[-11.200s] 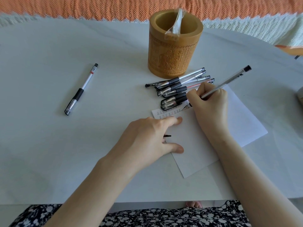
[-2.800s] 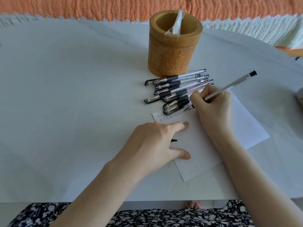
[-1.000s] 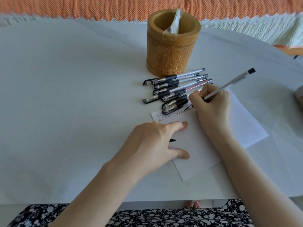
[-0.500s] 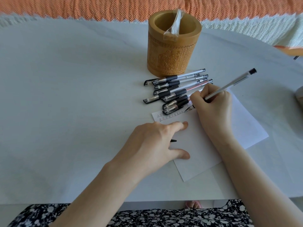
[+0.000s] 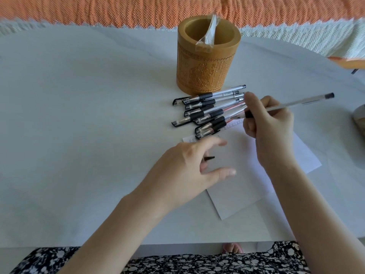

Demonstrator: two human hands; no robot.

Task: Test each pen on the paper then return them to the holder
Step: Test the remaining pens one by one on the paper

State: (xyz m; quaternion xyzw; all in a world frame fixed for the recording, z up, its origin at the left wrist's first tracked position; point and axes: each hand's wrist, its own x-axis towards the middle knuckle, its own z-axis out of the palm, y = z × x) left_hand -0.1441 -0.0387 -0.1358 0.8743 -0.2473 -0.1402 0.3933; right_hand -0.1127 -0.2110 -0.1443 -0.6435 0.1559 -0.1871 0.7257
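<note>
right hand point(image 5: 270, 123) grips a clear pen point(image 5: 292, 103) with curled fingers and thumb. the black-plugged end points right and up, and the dark grip end sits at the fingers. pen and hand are above the top edge of the paper point(image 5: 246, 175); the tip is hidden by the fingers, so cannot tell if it touches the sheet.

left hand point(image 5: 189, 169) is at the paper's left edge, index and thumb stretched out and blurred, other fingers curled. a small black pen cap point(image 5: 209, 158) pokes out from the curled fingers, which look to be holding it.

the paper lies angled on the white table point(image 5: 79, 115), with a row of small scribbles point(image 5: 235, 123) along its top edge. a pile of pens point(image 5: 209, 111) with black grips lies between the paper and the holder point(image 5: 209, 62), the nearest ones overlapping the paper's top corner.

the holder is a carved bamboo cup, upright, just behind the pile, with only a clear plastic wrapper point(image 5: 207, 34) showing inside. orange fabric point(image 5: 98, 8) runs behind the table. black floral clothing point(image 5: 197, 262) shows at the bottom.
</note>
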